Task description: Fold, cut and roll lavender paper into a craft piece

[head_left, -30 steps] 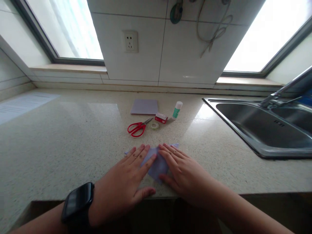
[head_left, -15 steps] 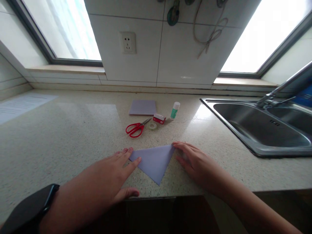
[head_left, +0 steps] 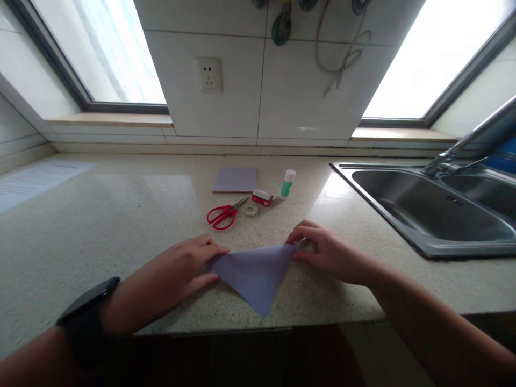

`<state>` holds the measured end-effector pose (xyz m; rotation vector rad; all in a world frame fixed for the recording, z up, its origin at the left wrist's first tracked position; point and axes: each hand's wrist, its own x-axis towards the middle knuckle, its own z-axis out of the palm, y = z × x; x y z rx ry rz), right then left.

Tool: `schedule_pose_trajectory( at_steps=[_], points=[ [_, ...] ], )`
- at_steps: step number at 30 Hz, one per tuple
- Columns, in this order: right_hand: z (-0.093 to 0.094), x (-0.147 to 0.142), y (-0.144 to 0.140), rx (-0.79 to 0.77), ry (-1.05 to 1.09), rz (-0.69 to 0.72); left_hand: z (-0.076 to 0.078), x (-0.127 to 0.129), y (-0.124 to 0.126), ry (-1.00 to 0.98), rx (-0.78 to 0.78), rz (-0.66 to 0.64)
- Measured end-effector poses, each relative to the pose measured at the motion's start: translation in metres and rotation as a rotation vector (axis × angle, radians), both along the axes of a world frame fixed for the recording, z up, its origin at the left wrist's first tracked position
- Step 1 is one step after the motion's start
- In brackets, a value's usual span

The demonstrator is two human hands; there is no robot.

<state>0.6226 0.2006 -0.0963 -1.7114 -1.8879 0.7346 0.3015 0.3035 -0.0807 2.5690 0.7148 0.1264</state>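
Head view: left hand and right hand pinch the paper by two corners (triangle fold's done), scissors unused.

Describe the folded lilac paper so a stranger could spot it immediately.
Find the speckled counter left of the sink. Near its front edge, the left hand and right hand hold the folded paper. Unlike the four-sided lilac stack behind the scissors, it looks triangular.

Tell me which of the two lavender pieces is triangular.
The lavender paper held at its side corners by the left hand and right hand. The other, the flat lavender piece beyond the scissors, is four-sided and untouched.
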Motion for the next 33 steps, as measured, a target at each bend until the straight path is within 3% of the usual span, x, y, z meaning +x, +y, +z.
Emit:
schedule_pose_trajectory(
  at_steps=[4,8,12,14,19,25,33],
  points=[
    [0.003,0.000,0.003,-0.139,0.242,-0.027,0.014,0.002,-0.002,-0.020,-0.172,0.017],
    [0.013,-0.014,0.013,-0.107,0.439,0.021,0.030,0.014,-0.011,-0.077,-0.471,0.084],
    [0.035,-0.041,0.028,0.014,0.639,0.037,0.019,0.034,-0.021,-0.211,-0.915,0.131],
    [0.044,-0.054,0.034,0.067,0.695,-0.008,0.006,0.041,-0.025,-0.343,-1.032,0.208],
    [0.046,-0.068,0.043,0.056,0.607,-0.109,-0.014,0.047,-0.028,-0.509,-1.100,0.314],
    [0.034,-0.069,0.050,0.015,0.589,-0.127,-0.017,0.044,-0.029,-0.520,-1.205,0.376],
    [0.029,-0.069,0.052,-0.019,0.578,-0.139,-0.022,0.043,-0.027,-0.463,-1.185,0.403]
  ],
)
